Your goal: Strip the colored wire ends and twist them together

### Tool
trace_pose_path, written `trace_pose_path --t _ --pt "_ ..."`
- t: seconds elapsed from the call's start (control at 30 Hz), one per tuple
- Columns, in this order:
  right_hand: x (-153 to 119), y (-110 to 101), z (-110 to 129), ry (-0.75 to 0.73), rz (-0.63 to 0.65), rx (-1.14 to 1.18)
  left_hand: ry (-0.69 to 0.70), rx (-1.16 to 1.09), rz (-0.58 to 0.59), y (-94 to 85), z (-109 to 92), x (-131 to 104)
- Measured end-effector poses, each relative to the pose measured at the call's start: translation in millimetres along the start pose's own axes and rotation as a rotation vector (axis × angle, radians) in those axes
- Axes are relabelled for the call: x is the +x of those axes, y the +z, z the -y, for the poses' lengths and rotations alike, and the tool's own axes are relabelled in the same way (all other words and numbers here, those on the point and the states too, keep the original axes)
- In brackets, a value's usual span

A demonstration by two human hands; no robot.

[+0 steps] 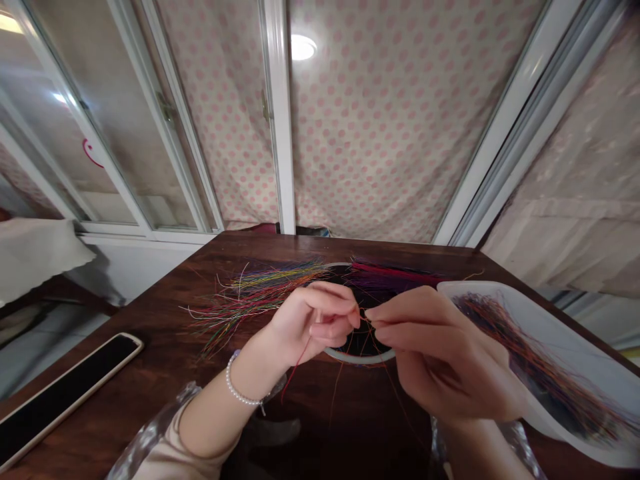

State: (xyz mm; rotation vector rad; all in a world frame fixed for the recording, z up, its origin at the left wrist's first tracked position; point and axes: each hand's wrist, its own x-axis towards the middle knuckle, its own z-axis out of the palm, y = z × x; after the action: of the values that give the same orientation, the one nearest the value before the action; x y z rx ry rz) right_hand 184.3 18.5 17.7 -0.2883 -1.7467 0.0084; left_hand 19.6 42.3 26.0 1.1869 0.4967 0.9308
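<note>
My left hand (317, 320) is closed in a pinch, its fingertips almost meeting those of the other hand. A thin red wire (299, 365) hangs from it toward the table. My right hand (445, 347) is also pinched, on a thin orange wire at its fingertips; the exact joint between the two is too small to make out. Below the fingertips lies a round dark dish with a pale rim (350, 359), crossed by several loose orange wires. Behind the left hand spreads a fan of coloured wires (250, 300), and red and purple wires (395, 275) lie behind the right.
A white plastic tub (565, 320) holding a tangle of orange and dark wires stands on the right. On the left of the dark wooden table (165, 293) lies a phone (70, 393) with a pale edge. Dotted curtains (390, 127) hang behind the framed glass.
</note>
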Motion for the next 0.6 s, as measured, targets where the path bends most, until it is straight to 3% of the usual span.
trace_pose_path --t 0.1,0.37,0.6 --pt "0 0 -3 0.017 -0.012 -0.04 0.063 0.063 -0.05 2.4 2 0" --pt "-4 6 -7 0.135 -0.108 -0.049 0.445 0.614 -0.441 11.2 5 -8" --pt "-4 7 -6 0.195 -0.142 -0.079 0.968 1.174 -0.486 11.5 13 -10"
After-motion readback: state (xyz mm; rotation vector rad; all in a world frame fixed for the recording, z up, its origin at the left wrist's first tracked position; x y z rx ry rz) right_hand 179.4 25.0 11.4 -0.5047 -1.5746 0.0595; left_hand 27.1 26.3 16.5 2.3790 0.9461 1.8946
